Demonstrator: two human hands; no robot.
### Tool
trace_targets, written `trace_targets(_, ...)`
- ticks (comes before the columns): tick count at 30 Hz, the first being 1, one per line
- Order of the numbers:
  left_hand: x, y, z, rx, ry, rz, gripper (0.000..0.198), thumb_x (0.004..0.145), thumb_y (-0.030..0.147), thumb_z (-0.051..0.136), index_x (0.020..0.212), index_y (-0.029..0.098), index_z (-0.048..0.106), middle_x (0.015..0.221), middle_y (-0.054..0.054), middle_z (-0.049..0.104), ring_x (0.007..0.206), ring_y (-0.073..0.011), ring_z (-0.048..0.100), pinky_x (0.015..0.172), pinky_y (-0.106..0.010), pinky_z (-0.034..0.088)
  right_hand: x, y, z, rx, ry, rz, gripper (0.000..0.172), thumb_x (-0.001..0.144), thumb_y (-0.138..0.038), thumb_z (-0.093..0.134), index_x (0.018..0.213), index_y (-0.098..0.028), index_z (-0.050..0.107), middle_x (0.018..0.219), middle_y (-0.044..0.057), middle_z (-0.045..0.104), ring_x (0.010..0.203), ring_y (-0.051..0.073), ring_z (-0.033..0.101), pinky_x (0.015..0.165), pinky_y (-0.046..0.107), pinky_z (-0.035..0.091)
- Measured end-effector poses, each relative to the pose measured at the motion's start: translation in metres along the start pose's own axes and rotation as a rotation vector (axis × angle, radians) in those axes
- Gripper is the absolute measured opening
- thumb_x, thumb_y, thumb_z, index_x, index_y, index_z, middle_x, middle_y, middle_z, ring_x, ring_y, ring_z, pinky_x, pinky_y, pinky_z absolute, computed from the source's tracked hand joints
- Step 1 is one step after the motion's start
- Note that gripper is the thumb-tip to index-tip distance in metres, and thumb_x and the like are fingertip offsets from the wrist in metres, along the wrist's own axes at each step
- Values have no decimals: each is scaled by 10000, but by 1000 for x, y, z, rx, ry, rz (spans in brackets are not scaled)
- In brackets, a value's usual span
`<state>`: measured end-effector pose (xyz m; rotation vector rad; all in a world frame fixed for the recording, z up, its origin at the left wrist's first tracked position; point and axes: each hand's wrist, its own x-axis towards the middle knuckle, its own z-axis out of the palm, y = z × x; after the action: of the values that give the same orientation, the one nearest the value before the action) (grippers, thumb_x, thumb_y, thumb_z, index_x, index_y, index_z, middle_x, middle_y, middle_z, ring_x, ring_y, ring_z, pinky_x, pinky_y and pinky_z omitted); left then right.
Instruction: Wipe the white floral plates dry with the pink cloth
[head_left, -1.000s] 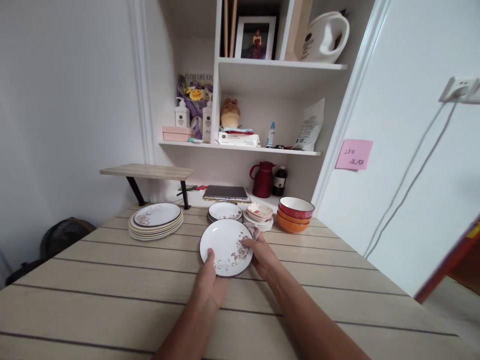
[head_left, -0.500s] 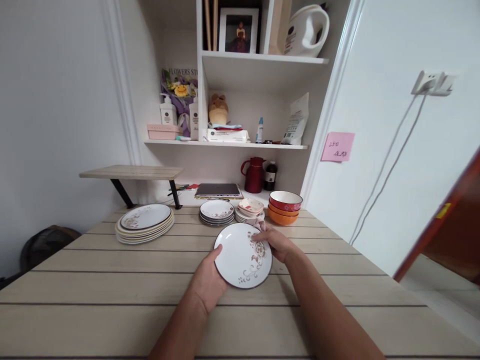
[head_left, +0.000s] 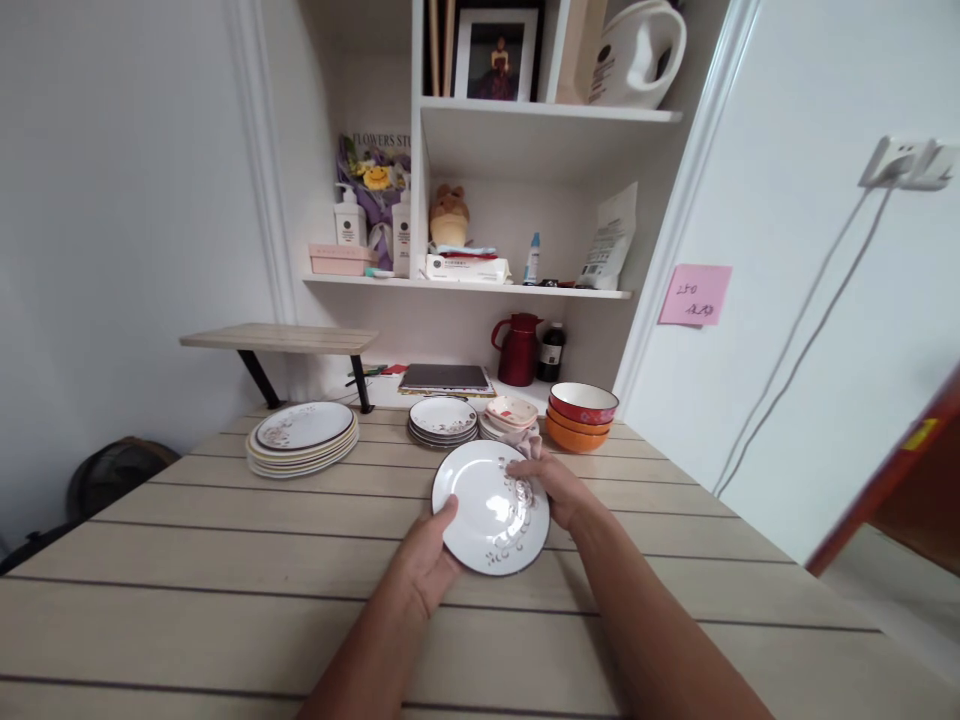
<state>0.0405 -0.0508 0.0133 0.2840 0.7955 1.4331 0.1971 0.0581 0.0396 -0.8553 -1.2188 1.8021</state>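
A white plate (head_left: 480, 510) with a dark rim and a brown flower pattern is held tilted above the table, its face toward me. My left hand (head_left: 431, 550) grips its left edge, thumb on the face and fingers underneath. On the upper right edge is my right hand (head_left: 551, 485), its thumb or a finger lying over the flowers and the rest behind the plate. A pale pinkish cloth (head_left: 531, 440) shows at the right hand, behind the rim; how it is held is hidden. Just beyond the plate stands a stack of similar small plates (head_left: 442, 416).
Larger plates (head_left: 304, 455) are stacked at the left near a small raised shelf (head_left: 281, 338). Small dishes (head_left: 511, 411) and stacked red and orange bowls (head_left: 581, 425) stand at the back right. Behind are a laptop (head_left: 444, 377), a red jug (head_left: 519, 350) and a dark bottle (head_left: 551, 352).
The view has swung slightly left, so the scene sits further right. The plate has tilted a little and now shows a bright reflection. Both hands keep their hold on it.
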Motion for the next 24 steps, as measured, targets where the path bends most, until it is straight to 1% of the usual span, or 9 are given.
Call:
trace_targets(4,5,-2,0,-49,89,50,404,852,199,572,1230,59,546,1089,-215,684,1050,-282,645,892,-421,530,0,3,15,54,41,-111,477,630,-195,747,1071,-220,566,879,40,715,756,206,676,715,351,551)
trace_targets(6,6,-1,1,-84,123,57,402,858,198,562,1231,49,545,1107,-224,674,1066,-288,636,896,-424,531,1,4,17,35,72,-112,464,633,-226,757,1059,-226,573,884,29,712,760,195,669,674,317,542)
trace_targets(9,6,1,3,-150,155,103,409,861,182,554,1251,60,535,1156,-220,653,1087,-291,623,899,-419,534,3,6,14,-46,106,-60,477,638,-254,762,1074,-241,568,873,19,706,711,170,652,566,258,503)
trace_targets(11,6,1,3,-166,161,131,416,868,170,539,1272,72,521,1194,-215,635,1096,-288,618,903,-417,535,3,6,11,-84,88,-36,483,639,-253,765,1078,-243,564,853,17,701,663,151,635,503,224,468)
trace_targets(15,8,1,2,-154,176,163,437,867,171,539,1293,76,502,1246,-223,599,1118,-310,601,888,-437,544,1,4,3,-181,5,5,350,681,-320,746,965,-195,585,708,27,674,495,121,563,366,197,376)
trace_targets(18,9,2,0,-148,202,181,437,867,164,540,1293,74,498,1278,-222,575,1150,-313,578,874,-429,554,1,0,-6,-218,19,25,301,716,-366,720,907,-181,580,677,48,670,466,136,575,318,187,328)
trace_targets(21,8,3,0,-155,245,164,420,852,144,560,1264,69,519,1277,-216,579,1163,-304,570,859,-400,563,2,-7,-15,-116,155,-104,266,750,-353,691,928,-199,568,734,44,680,502,139,610,314,176,332)
trace_targets(23,6,4,0,-161,260,140,409,831,127,588,1235,77,544,1253,-204,601,1149,-300,581,845,-385,569,4,-12,-16,-8,246,-226,242,770,-337,672,949,-217,563,771,23,677,538,131,623,339,178,378)
trace_targets(24,6,4,0,-160,262,130,402,823,119,597,1221,83,554,1238,-198,613,1135,-297,592,838,-383,571,4,-14,-16,37,262,-275,236,777,-331,665,960,-223,562,785,14,675,556,128,629,355,179,400)
